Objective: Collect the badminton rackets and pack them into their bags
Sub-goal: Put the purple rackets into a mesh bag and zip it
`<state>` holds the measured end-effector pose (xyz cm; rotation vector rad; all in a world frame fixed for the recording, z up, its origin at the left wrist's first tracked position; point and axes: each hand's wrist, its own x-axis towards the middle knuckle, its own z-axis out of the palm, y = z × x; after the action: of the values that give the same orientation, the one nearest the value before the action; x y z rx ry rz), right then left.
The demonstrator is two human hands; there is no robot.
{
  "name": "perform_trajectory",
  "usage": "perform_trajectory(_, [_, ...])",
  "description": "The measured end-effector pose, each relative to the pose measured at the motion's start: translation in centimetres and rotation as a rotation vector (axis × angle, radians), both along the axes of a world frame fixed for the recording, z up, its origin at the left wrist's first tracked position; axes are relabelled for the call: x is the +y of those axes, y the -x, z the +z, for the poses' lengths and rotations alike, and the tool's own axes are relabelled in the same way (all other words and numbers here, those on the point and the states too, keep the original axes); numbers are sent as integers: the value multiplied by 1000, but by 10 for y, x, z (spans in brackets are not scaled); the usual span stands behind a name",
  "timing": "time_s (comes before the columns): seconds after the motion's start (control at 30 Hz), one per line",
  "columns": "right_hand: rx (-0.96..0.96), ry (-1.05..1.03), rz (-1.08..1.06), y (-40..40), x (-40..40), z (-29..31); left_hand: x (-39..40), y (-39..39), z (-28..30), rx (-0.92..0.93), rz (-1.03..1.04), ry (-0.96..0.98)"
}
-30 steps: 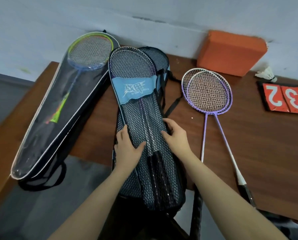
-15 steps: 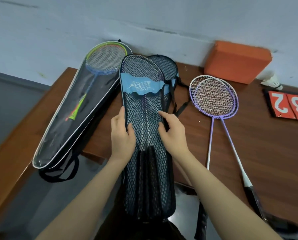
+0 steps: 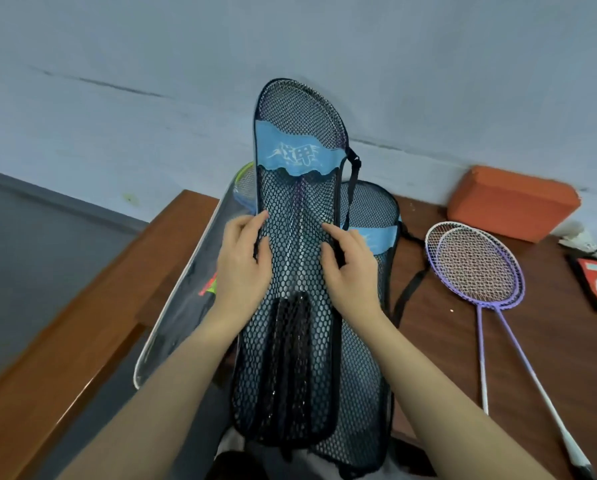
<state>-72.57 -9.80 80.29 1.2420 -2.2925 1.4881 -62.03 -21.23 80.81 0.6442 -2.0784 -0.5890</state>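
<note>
My left hand (image 3: pixel 243 268) and right hand (image 3: pixel 350 271) pinch the floppy mesh racket bag (image 3: pixel 299 237) by its side edges, raised upright above the table (image 3: pixel 550 341), feeling light, stiffened only by the rackets inside.

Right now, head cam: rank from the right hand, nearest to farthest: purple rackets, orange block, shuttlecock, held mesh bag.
From the right hand:
1. Held mesh bag, gripped by that hand, centre.
2. Purple rackets, lying on the table to its right.
3. Orange block, back right by the wall.
4. Shuttlecock, far right, just past the block.
</note>
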Motion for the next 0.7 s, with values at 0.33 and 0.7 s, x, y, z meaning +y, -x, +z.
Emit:
perform_trajectory(0.33, [-133,-56,-117,-39,-143,-19,-154,-25,-17,-177,-125,-102])
perform_trajectory(0.7, [-316,-241,-233,-70,-179,-47,-202,-37,-71,-316,-218,-288])
